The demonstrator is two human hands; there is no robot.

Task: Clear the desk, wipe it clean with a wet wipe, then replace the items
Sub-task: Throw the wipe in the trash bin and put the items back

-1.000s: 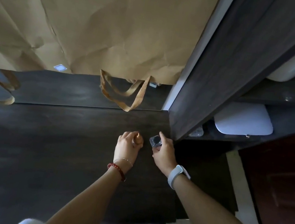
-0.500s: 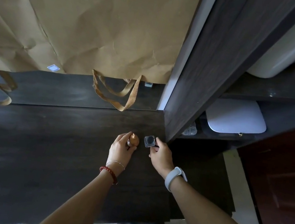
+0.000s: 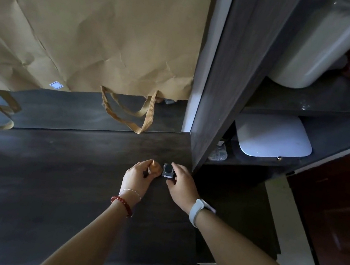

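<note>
Two small items sit side by side on the dark desk (image 3: 45, 180) near the shelf unit (image 3: 224, 94): an amber round-topped bottle (image 3: 155, 169) pinched by the left hand (image 3: 137, 178), and one square dark-capped jar (image 3: 168, 170), cap facing up, gripped by the right hand (image 3: 182, 186).

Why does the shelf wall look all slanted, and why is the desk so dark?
Head view: the wide-angle lens bends straight edges, so the shelf wall leans; the dark desk sits in dim light, with a soft sheen near the mirror; the left hand and right hand look fairly sharp.
</note>
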